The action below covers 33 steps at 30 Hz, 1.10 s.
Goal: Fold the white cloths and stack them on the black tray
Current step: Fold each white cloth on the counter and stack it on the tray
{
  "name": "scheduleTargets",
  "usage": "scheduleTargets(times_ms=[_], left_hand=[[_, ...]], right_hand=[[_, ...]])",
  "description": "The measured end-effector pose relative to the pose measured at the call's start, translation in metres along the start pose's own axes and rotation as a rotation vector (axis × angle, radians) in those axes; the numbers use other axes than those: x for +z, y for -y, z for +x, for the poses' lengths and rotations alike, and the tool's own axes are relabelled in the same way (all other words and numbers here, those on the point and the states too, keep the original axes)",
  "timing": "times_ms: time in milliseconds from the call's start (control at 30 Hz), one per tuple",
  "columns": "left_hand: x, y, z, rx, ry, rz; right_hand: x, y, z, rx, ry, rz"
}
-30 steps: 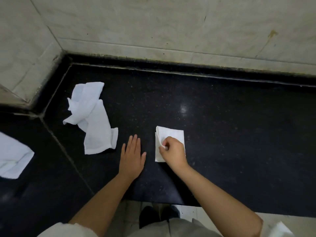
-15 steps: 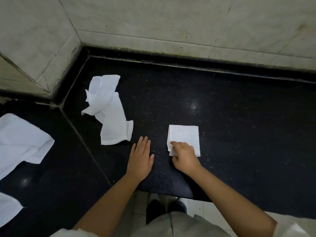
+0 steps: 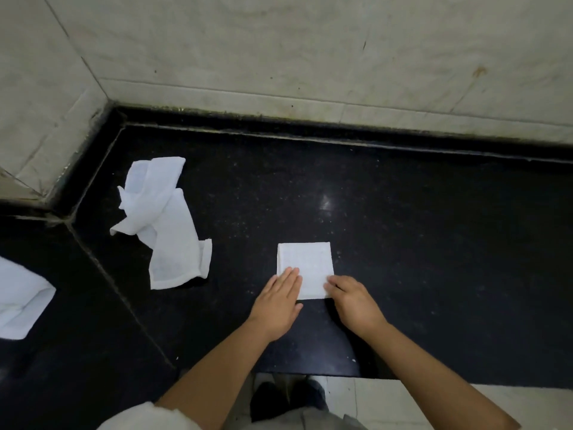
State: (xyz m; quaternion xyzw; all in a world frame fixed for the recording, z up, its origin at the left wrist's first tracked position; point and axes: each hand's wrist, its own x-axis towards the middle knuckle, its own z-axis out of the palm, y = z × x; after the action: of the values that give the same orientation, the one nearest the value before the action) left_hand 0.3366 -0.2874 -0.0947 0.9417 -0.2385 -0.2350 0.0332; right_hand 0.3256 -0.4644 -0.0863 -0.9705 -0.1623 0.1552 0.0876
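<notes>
A small white cloth (image 3: 307,263), folded into a neat square, lies flat on the black counter (image 3: 418,243) in front of me. My left hand (image 3: 277,301) lies flat with straight fingers on the square's near left corner. My right hand (image 3: 352,301) rests with its fingertips on the near right corner; its fingers look slightly bent. Further left lies a loose, crumpled white cloth (image 3: 167,225). Another white cloth (image 3: 21,302) shows at the left edge of the view, partly cut off. No black tray is visible.
Pale tiled walls (image 3: 279,51) close off the counter at the back and left, meeting in a corner. The counter's front edge runs just below my forearms, with light floor and a dark shoe (image 3: 269,401) beneath.
My left hand has slid right from the bare counter onto the folded cloth. My right hand has let go of the cloth's edge and now rests at its right corner. The cloth lies flatter.
</notes>
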Motion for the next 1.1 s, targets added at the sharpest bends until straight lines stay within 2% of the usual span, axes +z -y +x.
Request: scheduleTargets(times_ms=[200,367,433,600,700,833,900,967,1100], left_hand=[[-0.012,0.002,0.005,0.052,0.012,0.099],[-0.020,-0.001,0.010,0.106,-0.104,0.208],[-0.023,-0.008,0.012,0.180,-0.193,0.251],[-0.046,-0.058,0.020,0.325,-0.353,0.242],[-0.072,-0.124,0.034,0.455,-0.378,0.204],[-0.083,-0.245,0.045,0.679,-0.247,0.078],[-0.083,-0.315,0.047,0.750,-0.173,0.015],[-0.081,-0.387,0.048,0.789,-0.169,-0.017],[-0.077,-0.514,0.047,0.905,-0.157,-0.051]], right_hand=[[-0.007,-0.003,0.007,-0.087,-0.059,-0.108],[-0.018,-0.004,-0.001,0.045,-0.103,0.102],[-0.026,-0.008,-0.009,0.082,-0.088,0.085],[-0.041,-0.042,-0.064,0.271,-0.209,0.193],[-0.055,-0.086,-0.124,0.401,-0.352,0.376],[-0.069,-0.158,-0.231,0.568,-0.528,0.491],[-0.072,-0.194,-0.291,0.666,-0.600,0.528],[-0.072,-0.225,-0.348,0.727,-0.635,0.567],[-0.068,-0.273,-0.445,0.804,-0.622,0.398]])
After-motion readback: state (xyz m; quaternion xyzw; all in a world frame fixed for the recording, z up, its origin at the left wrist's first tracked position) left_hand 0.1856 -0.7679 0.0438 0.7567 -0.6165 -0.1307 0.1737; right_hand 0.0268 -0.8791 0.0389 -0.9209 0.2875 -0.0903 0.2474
